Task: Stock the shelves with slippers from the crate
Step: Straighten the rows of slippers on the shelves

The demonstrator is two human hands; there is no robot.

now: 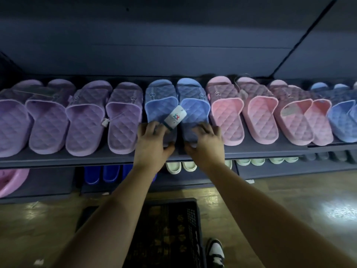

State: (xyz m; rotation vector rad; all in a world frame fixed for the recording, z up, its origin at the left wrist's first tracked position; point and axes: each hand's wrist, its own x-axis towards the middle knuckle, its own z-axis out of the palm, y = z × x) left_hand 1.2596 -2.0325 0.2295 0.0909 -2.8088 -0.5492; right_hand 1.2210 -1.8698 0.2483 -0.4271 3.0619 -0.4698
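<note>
The pair of blue slippers [177, 105] sits mid-frame on the upper shelf [58, 160], toes toward the back wall, with a white paper tag [174, 118] lying across the gap between them. The left hand [152, 141] curls its fingers over the heel of the left-side slipper, thumb at the heel's edge. The right hand [205, 141] grips the other heel the same way. Purple slippers [85, 117] fill the shelf to the left, pink slippers [258, 113] to the right. On the lower shelf [193, 179] are dark blue slippers [101, 174] and cream slippers [181, 166]. At bottom centre a black crate [170, 233] stands on the wooden floor [289, 206], with a black-and-white shoe [215, 250] just beside it.
</note>
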